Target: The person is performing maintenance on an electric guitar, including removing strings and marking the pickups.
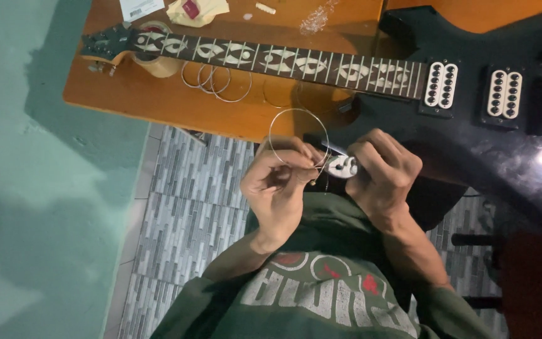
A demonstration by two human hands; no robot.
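I pinched a coiled guitar string [297, 129] in my left hand [278, 182]; my right hand [381, 169] clamped a small white tool [341, 166]. The black guitar [472, 132] lay at twelve o'clock on the wooden table [177, 103].

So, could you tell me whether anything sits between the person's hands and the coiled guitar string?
Nothing visible does: the left hand already pinches the coiled string, and the right hand grips a small white tool against it.

Your left hand [279, 182] and right hand [381, 169] are raised close together before your chest, fingers curled and pinching, forearms angled up from the elbows.
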